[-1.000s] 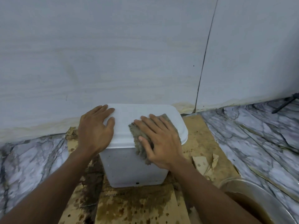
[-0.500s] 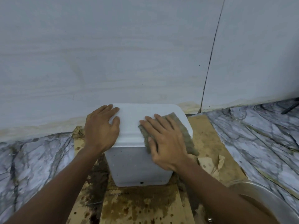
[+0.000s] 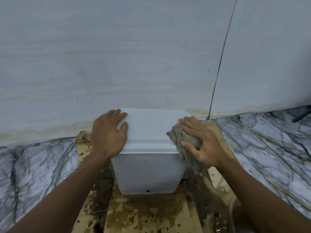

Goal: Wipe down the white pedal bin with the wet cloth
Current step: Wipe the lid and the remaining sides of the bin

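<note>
The white pedal bin (image 3: 148, 172) stands on wet cardboard against the wall, its lid closed. My left hand (image 3: 108, 133) lies flat on the lid's left edge, fingers spread, holding nothing. My right hand (image 3: 201, 143) presses a grey-brown wet cloth (image 3: 183, 140) against the lid's right edge, and part of the cloth hangs down the bin's right side. A few dark specks show on the bin's front wall.
Stained, soaked cardboard (image 3: 143, 214) covers the floor under and in front of the bin. Marble-patterned floor (image 3: 37, 167) spreads on both sides. The pale wall (image 3: 134, 56) rises directly behind. A dark rod (image 3: 301, 116) pokes in at the far right.
My right hand has slid the cloth from the lid's middle to its right edge, where it now drapes over the side. My left hand has stayed on the lid's left edge.
</note>
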